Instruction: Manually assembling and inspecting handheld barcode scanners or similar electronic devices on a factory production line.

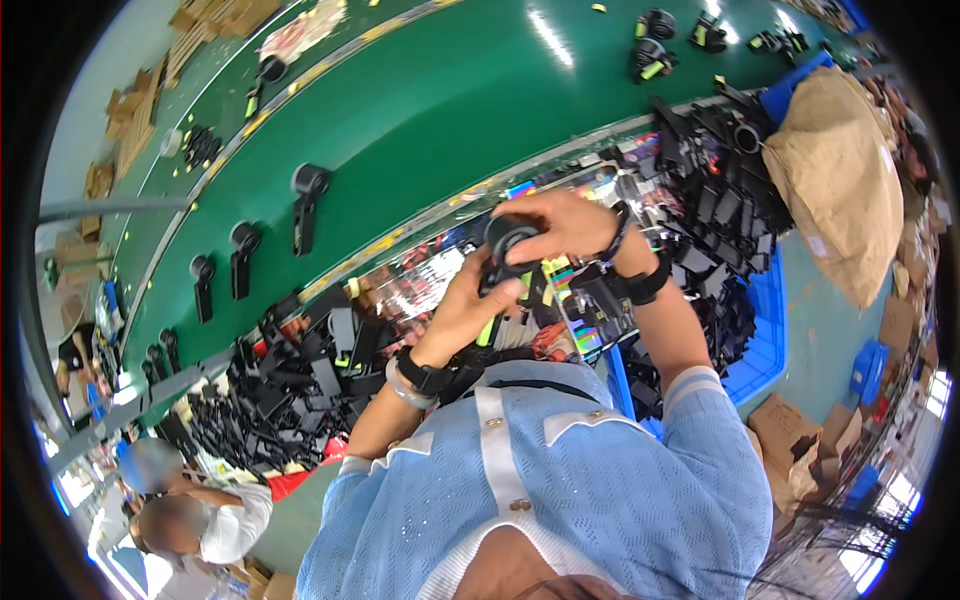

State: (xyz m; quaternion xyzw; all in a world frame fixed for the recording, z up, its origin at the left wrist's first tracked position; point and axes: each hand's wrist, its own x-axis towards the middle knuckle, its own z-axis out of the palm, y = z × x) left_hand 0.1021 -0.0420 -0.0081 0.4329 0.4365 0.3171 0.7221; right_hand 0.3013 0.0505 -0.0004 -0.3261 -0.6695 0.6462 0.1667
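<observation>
In front of my chest, over the near edge of the belt, both hands are closed on a black device with a round head [507,236]. My right hand [572,226] comes from the right and grips the round head, with its thumb across the front. Lower down, my left hand [458,314] holds the device from the left, thumb pointing right. Its lower part is mostly hidden by my fingers. A yellow-green strip [487,331] shows just below the left hand; whether it belongs to the device I cannot tell.
Similar black devices [304,210] lie spaced along the green conveyor belt [420,130]. Black plastic parts are heaped at left [270,390] and in a blue bin [765,340] at right. A large brown sack [835,175] stands beside it. Another person [235,520] is at lower left.
</observation>
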